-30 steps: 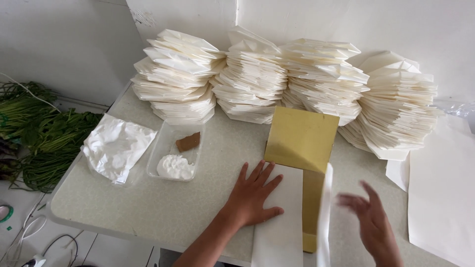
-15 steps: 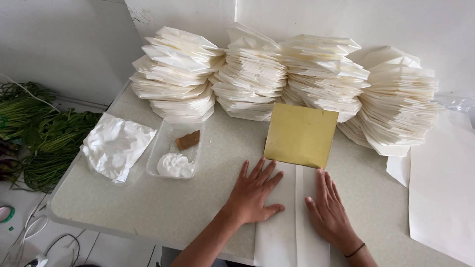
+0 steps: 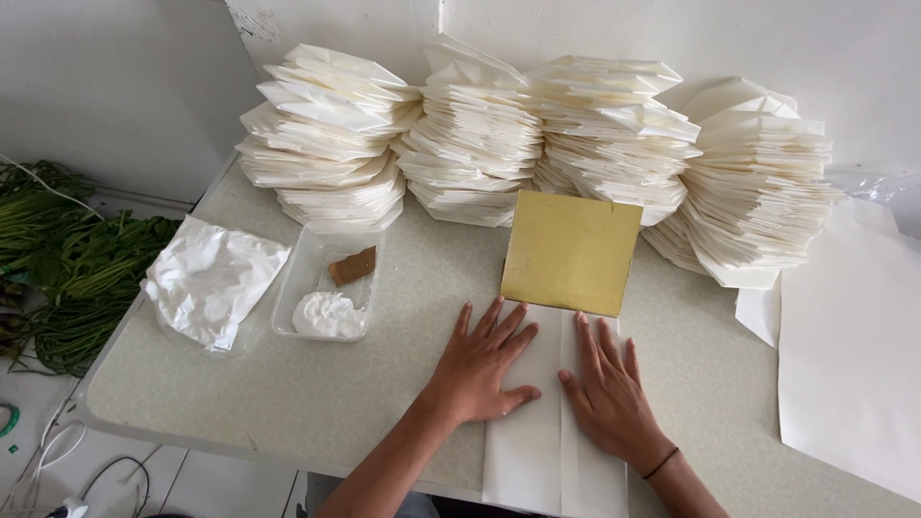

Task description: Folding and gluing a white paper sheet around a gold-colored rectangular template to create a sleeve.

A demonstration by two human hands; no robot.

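At the far left of the frame a heap of green stalks (image 3: pixel 58 259) lies beside the table, below the grey wall. The speckled table (image 3: pixel 288 403) takes up the middle and lower part of the picture. On its left part lies a crumpled white plastic bag (image 3: pixel 213 278), and just right of it stands a clear plastic tray (image 3: pixel 326 280) holding a blob of white paste (image 3: pixel 326 315) and a small brown block (image 3: pixel 353 266).

Along the upper edge, against the wall, stand four tall stacks of folded white paper (image 3: pixel 537 134), leaning into one another from upper left to upper right.

In the lower centre a long folded white sheet (image 3: pixel 556 451) lies on the table, running off the bottom edge. The left hand (image 3: pixel 484 369) lies flat and open on it, fingers spread, its palm pressing the sheet's left side. The right hand (image 3: pixel 606 393), a thin dark band at its wrist, also lies flat with fingers straight and close together, pressing the right side; the thumbs are near each other over the sheet's central fold. Just above the fingertips, touching the top end of the sheet, lies a square yellow card (image 3: pixel 572 251), its far edge against the stacks.

At the right a large white paper sheet (image 3: pixel 849 355) covers the table to the frame's edge
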